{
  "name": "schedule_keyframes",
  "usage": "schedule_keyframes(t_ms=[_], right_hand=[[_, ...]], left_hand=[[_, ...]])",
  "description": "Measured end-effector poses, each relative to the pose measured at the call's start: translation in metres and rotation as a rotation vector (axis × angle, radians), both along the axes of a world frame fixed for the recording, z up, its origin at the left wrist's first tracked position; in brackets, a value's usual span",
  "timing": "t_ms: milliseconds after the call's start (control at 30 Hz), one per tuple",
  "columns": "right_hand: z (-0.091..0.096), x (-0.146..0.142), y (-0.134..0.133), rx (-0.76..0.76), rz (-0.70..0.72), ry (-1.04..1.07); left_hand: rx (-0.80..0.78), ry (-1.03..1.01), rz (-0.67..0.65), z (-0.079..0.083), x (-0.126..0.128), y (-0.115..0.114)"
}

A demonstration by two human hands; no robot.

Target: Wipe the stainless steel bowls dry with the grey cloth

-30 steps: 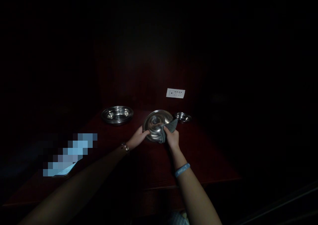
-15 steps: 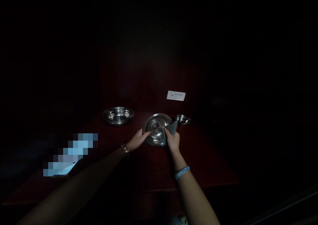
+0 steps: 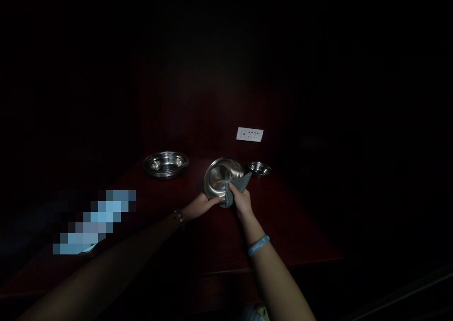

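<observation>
A shiny steel bowl is tilted up over the dark red table, its inside facing me. My left hand grips its lower left rim, fingers closed on the edge. My right hand is closed on a grey cloth pressed against the bowl's right rim. The room is very dark, and only the hands and the metal catch light.
A stack of wide steel bowls sits at the back left of the table. A small steel bowl stands at the back right. A white wall socket is above it. A blurred light-blue patch lies at the left.
The bowl has tipped up more steeply towards me. My left hand slid down from its left rim to its lower edge, and the cloth hand shifted a little lower.
</observation>
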State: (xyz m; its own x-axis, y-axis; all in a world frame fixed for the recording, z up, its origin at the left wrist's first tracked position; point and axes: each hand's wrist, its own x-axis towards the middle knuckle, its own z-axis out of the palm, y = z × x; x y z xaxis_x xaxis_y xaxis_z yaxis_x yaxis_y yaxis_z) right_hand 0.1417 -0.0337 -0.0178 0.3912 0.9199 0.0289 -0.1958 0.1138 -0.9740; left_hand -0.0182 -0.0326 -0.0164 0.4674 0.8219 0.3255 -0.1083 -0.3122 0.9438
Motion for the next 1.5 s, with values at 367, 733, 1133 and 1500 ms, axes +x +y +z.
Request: schedule_keyframes(t_ms=[367,733,1133,1500], right_hand=[[0.005,0.007,0.001,0.023,-0.083,-0.211],[0.012,0.003,-0.006,0.037,-0.124,-0.312],[0.015,0.005,-0.008,0.031,-0.18,-0.341],[0.011,0.006,-0.005,-0.008,-0.222,-0.291]], left_hand=[[-0.084,0.108,0.167,0.026,-0.013,-0.009],[0.133,0.183,0.354,0.036,-0.03,-0.003],[-0.053,0.056,0.357,0.027,-0.019,-0.003],[0.078,0.068,0.11,0.009,-0.009,-0.002]])
